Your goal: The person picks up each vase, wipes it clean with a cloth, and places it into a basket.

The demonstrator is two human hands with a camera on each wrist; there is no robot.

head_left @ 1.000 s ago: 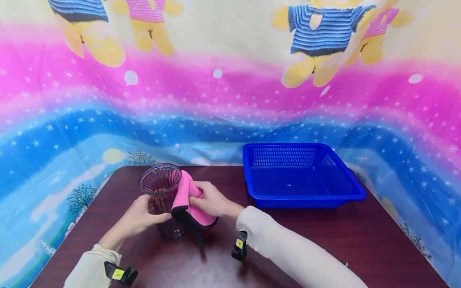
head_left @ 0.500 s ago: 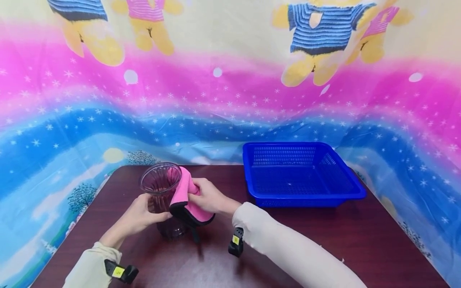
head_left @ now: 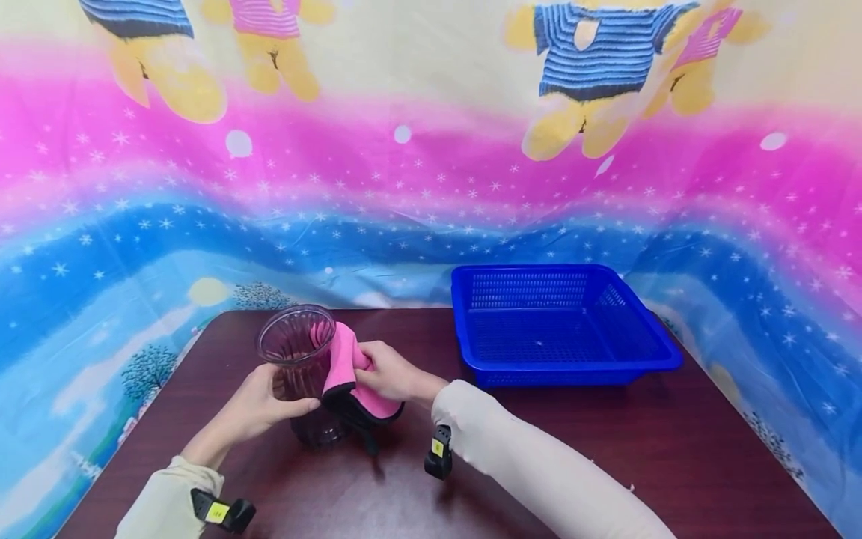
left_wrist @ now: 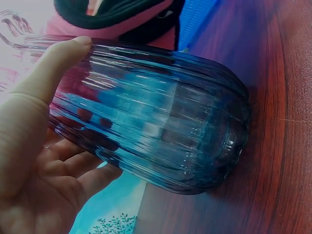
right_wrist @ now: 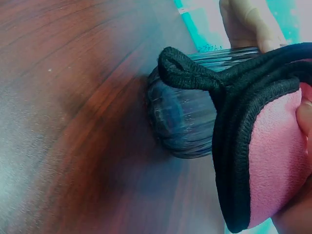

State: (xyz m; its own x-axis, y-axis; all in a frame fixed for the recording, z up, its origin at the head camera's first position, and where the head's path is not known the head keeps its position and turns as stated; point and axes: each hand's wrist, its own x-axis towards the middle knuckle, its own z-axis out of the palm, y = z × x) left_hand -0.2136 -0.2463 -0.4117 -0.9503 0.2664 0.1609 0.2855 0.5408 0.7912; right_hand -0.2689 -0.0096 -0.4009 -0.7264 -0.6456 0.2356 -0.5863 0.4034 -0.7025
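A ribbed, purple-tinted glass vase [head_left: 306, 378] with a flared rim stands at the left of the table. My left hand [head_left: 252, 404] grips its middle, thumb on the near side and fingers round the far side, as the left wrist view shows. In my right hand [head_left: 390, 372] is a bunched pink cloth [head_left: 345, 355] with black edging, held against the vase's right side near the rim. A black hanging loop [right_wrist: 183, 70] sticks out from the cloth's edge in the right wrist view. The cloth hides part of the vase's right wall.
A blue plastic basket [head_left: 572, 368] with perforated sides stands at the back right of the dark wooden table [head_left: 539, 442]. A printed curtain [head_left: 404, 187] hangs behind the table's back edge and along its sides.
The cloth in my right hand went slightly up along the vase's side, then came slightly down again. My left hand keeps its hold, and the vase stays in place.
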